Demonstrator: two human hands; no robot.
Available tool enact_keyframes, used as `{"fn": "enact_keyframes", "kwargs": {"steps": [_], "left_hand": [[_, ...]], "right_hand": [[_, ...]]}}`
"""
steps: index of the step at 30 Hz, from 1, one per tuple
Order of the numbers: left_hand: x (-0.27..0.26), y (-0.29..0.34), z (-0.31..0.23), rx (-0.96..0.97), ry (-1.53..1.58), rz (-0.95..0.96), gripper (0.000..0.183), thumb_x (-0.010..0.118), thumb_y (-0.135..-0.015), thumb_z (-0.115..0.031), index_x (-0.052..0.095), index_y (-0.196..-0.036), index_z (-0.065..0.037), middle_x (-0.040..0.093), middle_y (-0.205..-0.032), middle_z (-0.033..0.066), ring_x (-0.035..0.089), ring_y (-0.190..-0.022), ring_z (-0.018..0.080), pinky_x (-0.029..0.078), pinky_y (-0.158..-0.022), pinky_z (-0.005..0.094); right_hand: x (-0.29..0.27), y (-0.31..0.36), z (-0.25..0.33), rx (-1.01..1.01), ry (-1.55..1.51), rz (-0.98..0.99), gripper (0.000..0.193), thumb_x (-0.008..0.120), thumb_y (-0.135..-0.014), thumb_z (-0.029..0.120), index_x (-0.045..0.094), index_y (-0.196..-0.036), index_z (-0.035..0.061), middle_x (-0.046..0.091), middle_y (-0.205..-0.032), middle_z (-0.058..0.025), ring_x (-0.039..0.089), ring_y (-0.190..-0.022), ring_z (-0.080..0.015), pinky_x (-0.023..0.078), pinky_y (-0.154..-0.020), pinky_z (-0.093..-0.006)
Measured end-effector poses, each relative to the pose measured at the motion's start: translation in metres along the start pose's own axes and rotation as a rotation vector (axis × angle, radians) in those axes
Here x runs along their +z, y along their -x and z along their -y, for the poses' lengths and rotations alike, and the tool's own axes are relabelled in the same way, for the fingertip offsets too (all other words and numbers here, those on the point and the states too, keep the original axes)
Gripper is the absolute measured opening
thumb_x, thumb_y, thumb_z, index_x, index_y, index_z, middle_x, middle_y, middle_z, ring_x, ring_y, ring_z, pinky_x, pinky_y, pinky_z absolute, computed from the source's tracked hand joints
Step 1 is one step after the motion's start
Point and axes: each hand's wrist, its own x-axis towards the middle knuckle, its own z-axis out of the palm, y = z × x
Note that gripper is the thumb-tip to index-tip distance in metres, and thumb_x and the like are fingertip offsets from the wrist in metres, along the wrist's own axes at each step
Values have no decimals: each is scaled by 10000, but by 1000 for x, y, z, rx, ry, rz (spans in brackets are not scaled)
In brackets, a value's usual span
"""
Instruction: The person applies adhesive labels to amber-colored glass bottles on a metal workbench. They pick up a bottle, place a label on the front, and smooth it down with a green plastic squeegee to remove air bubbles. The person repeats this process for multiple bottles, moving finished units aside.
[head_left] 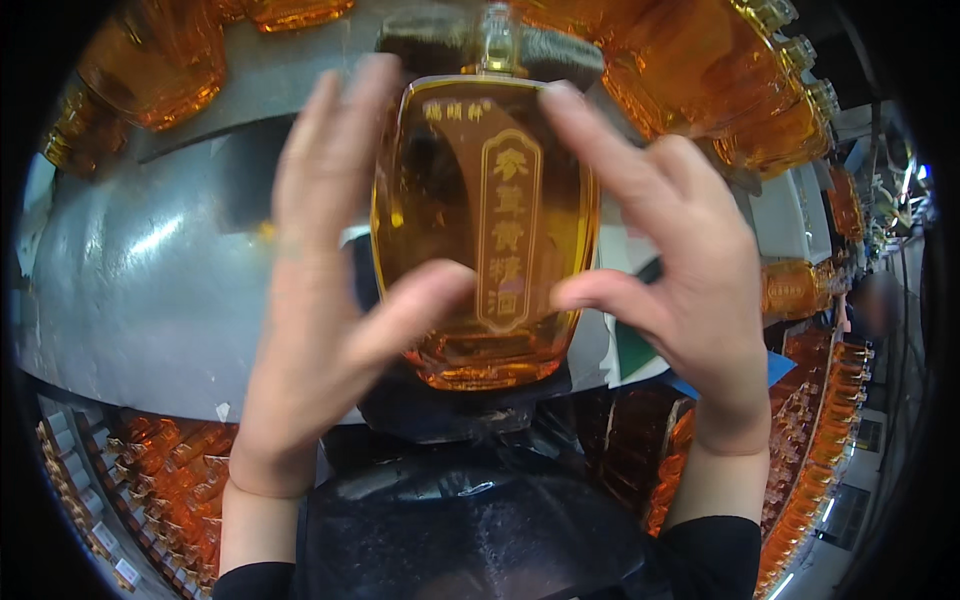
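Two bare hands hold up one flat glass bottle (pixel 485 230) full of golden-orange liquid, close in front of the camera. The left hand (pixel 320 300) is closed on the bottle's left edge, with its thumb pressed on the front near the bottom and its fingers going up along the side. The right hand (pixel 680 270) grips the right edge the same way, thumb low on the front and fingers up by the shoulder. The bottle stands upright in the air, with its small clear cap (pixel 497 40) at the top. It has a tall raised label panel on its front, and I cannot tell what is on its back.

Behind the bottle is a shiny grey metal surface (pixel 130 280). Many more orange bottles (pixel 740 80) sit in a curved row along the top and down the right side. More filled bottles (pixel 170 470) lie packed together at the lower left. A dark, shiny rounded thing (pixel 470 520) sits right under the hands.

To do this well, I think both hands should keep a firm hold, because smooth glass can slip. The thumbs cover part of the front, so sliding them toward the edges would let more of the liquid show. Holding the bottle straight and steady against the bright surface looks like the best way to see through it clearly
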Motion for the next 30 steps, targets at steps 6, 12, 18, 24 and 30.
{"fn": "enact_keyframes", "kwargs": {"steps": [6, 12, 18, 24, 30], "left_hand": [[-10, 2, -5, 56, -173, -18, 779, 657, -818, -433, 420, -1487, -113, 222, -1597, 173, 257, -1468, 339, 253, -1171, 491], [0, -1, -21, 41, -196, 132, 840, 788, -704, -186, 452, -1469, -104, 168, -1592, 217, 257, -1457, 383, 268, -1173, 471], [6, 0, -17, 32, -161, 123, 841, 776, -713, -210, 439, -1475, -95, 186, -1588, 217, 245, -1464, 375, 257, -1177, 466], [6, 2, -15, 53, 27, 86, 909, 762, -735, -241, 337, -1523, -83, 191, -1588, 214, 233, -1470, 364, 241, -1182, 459], [14, 2, -16, 63, -34, 93, 962, 799, -722, -204, 299, -1532, -62, 119, -1592, 244, 208, -1469, 398, 244, -1180, 461]], "right_hand": [[-14, 3, 6, 3, 39, 37, 737, 716, -749, 511, 599, -1363, 119, 519, -812, -54, 458, -717, -194, 422, -662, -318], [-2, -3, 17, 4, 110, 104, 752, 664, -723, 593, 584, -1389, 255, 390, -780, -37, 432, -731, -201, 412, -643, -330], [3, -3, 12, -25, 152, 107, 792, 673, -705, 604, 571, -1400, 239, 399, -782, -34, 430, -720, -197, 418, -643, -329], [-8, -4, -21, 294, -759, 39, 793, 401, -914, 660, 558, -1332, 5, 473, -730, 24, 403, -625, -52, 345, -560, -190], [-12, 9, -50, 840, -1190, -228, 505, 544, -1000, 406, 543, -1269, -22, 641, -955, -47, 618, -838, -88, 521, -702, -203]]}}
